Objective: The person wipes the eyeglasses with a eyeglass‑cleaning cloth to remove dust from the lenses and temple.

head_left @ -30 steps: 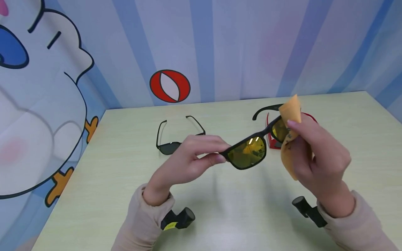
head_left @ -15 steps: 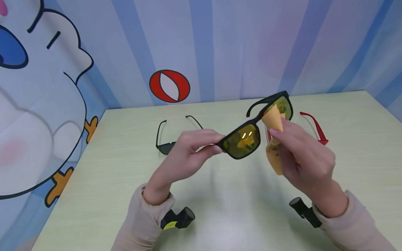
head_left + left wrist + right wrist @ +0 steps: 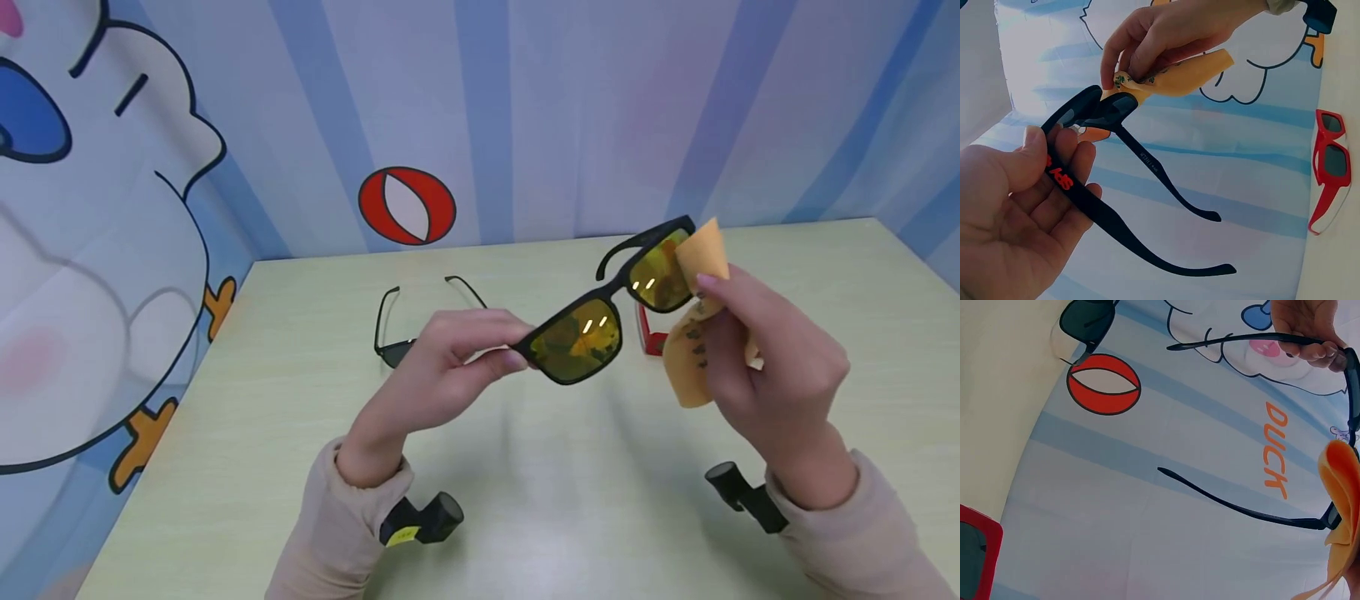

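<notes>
My left hand (image 3: 450, 367) pinches the hinge end of black-framed sunglasses (image 3: 573, 342) with yellow mirrored lenses, holding them tilted above the table. In the left wrist view, the sunglasses' temple (image 3: 1110, 222) with red lettering runs past my fingers, both temples unfolded. An orange-yellow cloth (image 3: 686, 358) with small dark print is bunched between the thumb and fingers of my right hand (image 3: 780, 375). Its upper fold lies at the outer edge of the right-hand lens in the head view; whether it presses there I cannot tell. In the right wrist view the cloth (image 3: 1341, 487) hides part of the frame.
Dark-lensed glasses (image 3: 393, 354) stand on the pale table (image 3: 225, 467) behind my left hand. Red-framed sunglasses (image 3: 1334, 159) lie on the table, mostly hidden behind my right hand in the head view. A printed blue-striped backdrop (image 3: 540, 125) rises behind the table.
The cloth in my right hand went left to the bridge, then back right to the outer lens edge. The sunglasses rose slightly and shifted left from the first frame.
</notes>
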A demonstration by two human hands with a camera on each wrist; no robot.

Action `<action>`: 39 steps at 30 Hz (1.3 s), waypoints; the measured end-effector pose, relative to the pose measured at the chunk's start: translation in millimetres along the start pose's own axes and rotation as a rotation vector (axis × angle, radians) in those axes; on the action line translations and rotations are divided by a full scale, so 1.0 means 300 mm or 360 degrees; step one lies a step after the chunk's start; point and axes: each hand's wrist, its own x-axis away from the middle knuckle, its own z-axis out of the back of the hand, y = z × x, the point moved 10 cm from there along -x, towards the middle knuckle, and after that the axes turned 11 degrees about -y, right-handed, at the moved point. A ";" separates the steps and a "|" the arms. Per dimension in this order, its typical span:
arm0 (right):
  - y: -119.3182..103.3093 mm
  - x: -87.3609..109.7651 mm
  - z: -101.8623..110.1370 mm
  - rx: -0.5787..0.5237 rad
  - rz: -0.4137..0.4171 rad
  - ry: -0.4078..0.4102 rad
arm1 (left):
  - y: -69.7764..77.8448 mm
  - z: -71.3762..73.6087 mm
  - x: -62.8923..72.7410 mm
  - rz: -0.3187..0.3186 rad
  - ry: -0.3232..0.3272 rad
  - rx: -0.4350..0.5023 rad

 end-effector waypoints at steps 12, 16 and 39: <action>0.007 -0.008 0.004 -0.0070 0.0017 0.0035 | 0.000 -0.046 -0.018 -0.0011 -0.0107 0.0029; -0.029 -0.013 -0.011 -0.0136 0.0076 0.0018 | -0.004 -0.052 -0.018 0.0008 -0.0109 -0.0005; -0.085 0.000 -0.049 -0.0236 0.0304 -0.0238 | 0.015 -0.014 -0.009 0.0003 0.0030 -0.0171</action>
